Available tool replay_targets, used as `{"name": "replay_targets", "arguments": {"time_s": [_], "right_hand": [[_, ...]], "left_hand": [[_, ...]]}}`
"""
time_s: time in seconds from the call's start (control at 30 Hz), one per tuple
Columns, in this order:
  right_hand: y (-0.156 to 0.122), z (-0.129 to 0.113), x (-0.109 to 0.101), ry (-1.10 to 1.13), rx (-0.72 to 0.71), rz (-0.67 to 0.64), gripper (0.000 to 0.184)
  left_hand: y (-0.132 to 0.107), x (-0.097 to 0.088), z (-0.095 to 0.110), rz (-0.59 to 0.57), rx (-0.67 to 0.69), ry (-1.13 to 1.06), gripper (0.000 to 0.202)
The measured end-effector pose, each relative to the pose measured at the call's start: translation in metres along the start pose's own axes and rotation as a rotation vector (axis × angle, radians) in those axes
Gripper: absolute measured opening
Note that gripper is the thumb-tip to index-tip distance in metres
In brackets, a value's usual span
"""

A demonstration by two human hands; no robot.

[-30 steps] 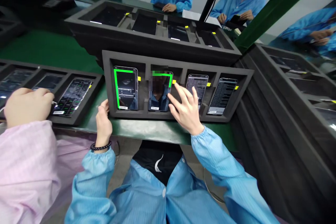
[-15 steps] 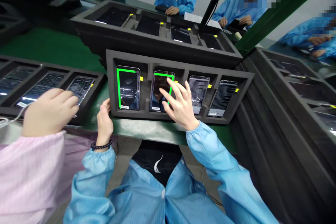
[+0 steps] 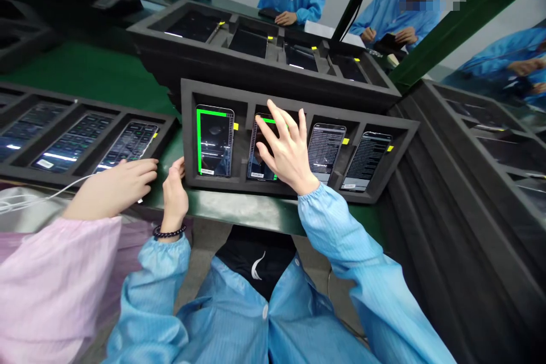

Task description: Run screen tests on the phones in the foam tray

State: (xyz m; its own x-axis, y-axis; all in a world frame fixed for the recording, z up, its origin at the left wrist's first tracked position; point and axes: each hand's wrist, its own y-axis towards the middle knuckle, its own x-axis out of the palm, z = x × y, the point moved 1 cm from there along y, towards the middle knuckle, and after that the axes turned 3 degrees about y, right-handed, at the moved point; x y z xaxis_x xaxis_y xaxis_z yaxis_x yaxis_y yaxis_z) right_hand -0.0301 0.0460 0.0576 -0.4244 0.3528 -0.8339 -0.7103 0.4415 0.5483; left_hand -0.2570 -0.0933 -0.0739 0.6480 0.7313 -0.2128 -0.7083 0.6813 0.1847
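A tray (image 3: 188, 119) on the table (image 3: 239, 207) holds four phones (image 3: 369, 162): leftmost (image 3: 215, 142) part green-edged, right two showing text. Right hand (image 3: 290, 156), grip wide, partly hides the second phone's (image 3: 256, 162) green; left hand (image 3: 174, 193), grip unclear, meets the tray's left edge.

Second phone (image 3: 253, 153) from the left edge of the tray (image 3: 186, 133) — partly covered by the right hand (image 3: 290, 154) — its label (image 3: 256, 175) illegibly small
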Motion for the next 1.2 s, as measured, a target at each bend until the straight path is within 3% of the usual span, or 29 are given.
{"name": "replay_targets", "arguments": {"time_s": [0.2,0.33,0.4,0.53,0.67,0.83,1.2], "right_hand": [[-0.002,-0.005,0.003,-0.017,-0.037,0.008,0.041],[-0.036,-0.015,0.008,0.009,-0.123,-0.028,0.038],[-0.053,-0.023,0.012,0.052,-0.164,-0.058,0.034],[-0.070,-0.036,0.016,0.132,-0.216,-0.108,0.025],[-0.069,-0.043,0.017,0.125,-0.217,-0.093,0.022],[-0.071,-0.042,0.013,0.136,-0.212,-0.079,0.022],[-0.119,-0.007,-0.005,0.178,0.027,0.221,0.022]], "left_hand": [[-0.003,0.001,0.007,0.023,0.041,0.053,0.071],[-0.009,0.001,0.036,0.223,0.309,0.241,0.061],[-0.007,0.004,0.057,0.252,0.481,0.340,0.060],[0.015,0.023,0.093,0.070,0.728,0.494,0.059],[0.040,0.045,0.108,-0.068,0.783,0.622,0.057],[0.034,0.050,0.096,-0.068,0.835,0.693,0.050],[-0.028,0.018,0.046,-0.108,0.989,0.709,0.033]]}}
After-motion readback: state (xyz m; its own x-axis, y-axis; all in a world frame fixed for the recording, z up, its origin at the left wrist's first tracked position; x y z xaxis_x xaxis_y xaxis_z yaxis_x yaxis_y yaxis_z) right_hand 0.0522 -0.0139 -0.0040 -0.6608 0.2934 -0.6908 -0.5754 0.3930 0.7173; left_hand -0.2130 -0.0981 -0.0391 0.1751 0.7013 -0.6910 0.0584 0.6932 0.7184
